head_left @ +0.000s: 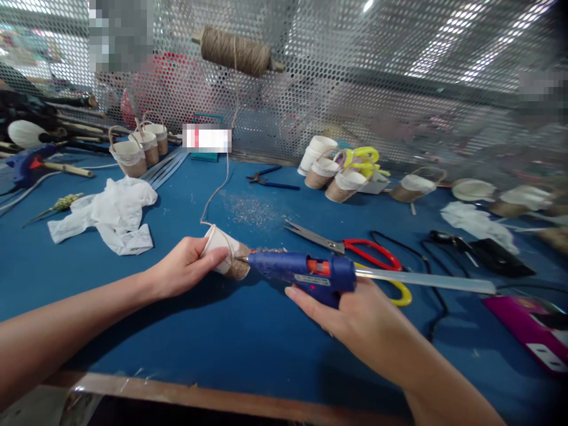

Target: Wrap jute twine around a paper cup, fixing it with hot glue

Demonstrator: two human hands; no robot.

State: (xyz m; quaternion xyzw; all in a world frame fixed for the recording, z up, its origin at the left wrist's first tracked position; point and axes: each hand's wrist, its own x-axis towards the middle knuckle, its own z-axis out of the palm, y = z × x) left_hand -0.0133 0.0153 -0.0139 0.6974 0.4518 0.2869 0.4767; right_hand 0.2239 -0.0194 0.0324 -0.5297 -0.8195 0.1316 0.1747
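My left hand [189,266] grips a small white paper cup [219,248], tilted on its side, with brown twine wound round its lower part. From the cup a strand of twine [229,160] runs up to a spool [235,52] on the mesh wall. My right hand [350,307] is wrapped round a blue hot glue gun [302,269], and a long clear glue stick [426,279] sticks out of its back. The gun's nozzle is at the twine on the cup's side; whether it touches cannot be made out.
Scissors with red and yellow handles [373,251] lie behind the glue gun, near blue-handled pliers [273,178]. Small twine-wrapped cups [128,160] stand at the back left and right. White lace [113,213] lies at left. Another blue glue gun [29,165] rests far left.
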